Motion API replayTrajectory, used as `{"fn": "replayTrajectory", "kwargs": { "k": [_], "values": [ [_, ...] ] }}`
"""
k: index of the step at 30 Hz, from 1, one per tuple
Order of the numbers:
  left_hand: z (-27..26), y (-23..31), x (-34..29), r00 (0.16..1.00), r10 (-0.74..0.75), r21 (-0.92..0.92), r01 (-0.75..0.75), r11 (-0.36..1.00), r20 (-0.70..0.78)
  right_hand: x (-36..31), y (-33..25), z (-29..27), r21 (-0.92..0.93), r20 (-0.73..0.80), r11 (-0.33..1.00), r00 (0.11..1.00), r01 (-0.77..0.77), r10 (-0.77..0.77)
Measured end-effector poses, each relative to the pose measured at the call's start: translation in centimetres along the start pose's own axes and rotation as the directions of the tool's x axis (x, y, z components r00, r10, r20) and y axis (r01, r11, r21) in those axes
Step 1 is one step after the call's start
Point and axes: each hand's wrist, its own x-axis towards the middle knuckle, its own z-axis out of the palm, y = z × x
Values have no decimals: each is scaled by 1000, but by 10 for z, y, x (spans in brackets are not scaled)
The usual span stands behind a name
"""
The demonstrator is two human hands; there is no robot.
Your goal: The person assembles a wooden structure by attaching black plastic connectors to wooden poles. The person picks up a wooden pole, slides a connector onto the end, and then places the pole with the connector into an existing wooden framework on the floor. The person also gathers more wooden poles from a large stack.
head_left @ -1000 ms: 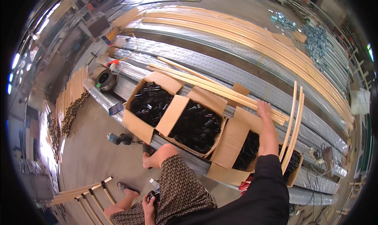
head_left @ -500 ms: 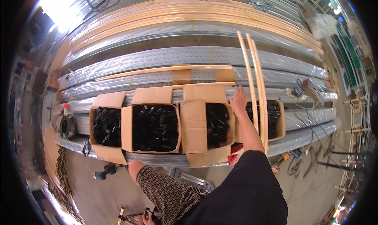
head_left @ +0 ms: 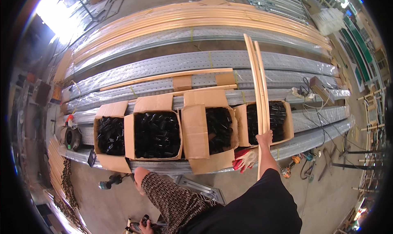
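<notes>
Gripping two long pale wooden strips [head_left: 258,86], the right hand [head_left: 265,138] is lifting them above the open cardboard boxes [head_left: 192,129], not yet laid; the left hand is unseen.

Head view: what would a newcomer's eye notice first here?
First, the right hand gripping two long wooden strips that stand over the rightmost box. Next, four open cardboard boxes full of black parts, in a row on long grey metal rails. A red and white glove lies at the boxes' near edge.

Single head-worn fisheye view, looking steeply down.
It faces boxes [head_left: 157,133] and metal rails [head_left: 196,62] close below, edges curving.
</notes>
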Motion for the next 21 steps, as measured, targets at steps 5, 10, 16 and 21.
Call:
{"fn": "replayTrajectory", "kwargs": {
  "k": [5,10,16,21],
  "values": [
    [-69,-112,53,992,-77,-389,34,921,-95,-21,-9,-16,141,30,980,989,141,-146],
    [-87,-94,33,945,-58,-413,-86,907,-322,-48,0,-30,141,94,952,953,273,-287],
    [-107,-114,19,943,-104,-465,-59,883,-316,-81,-126,-68,139,212,759,729,636,-650],
    [-117,-142,11,888,-58,-323,-104,941,-456,-106,-269,-50,0,262,487,470,874,-843]
  ]
}}
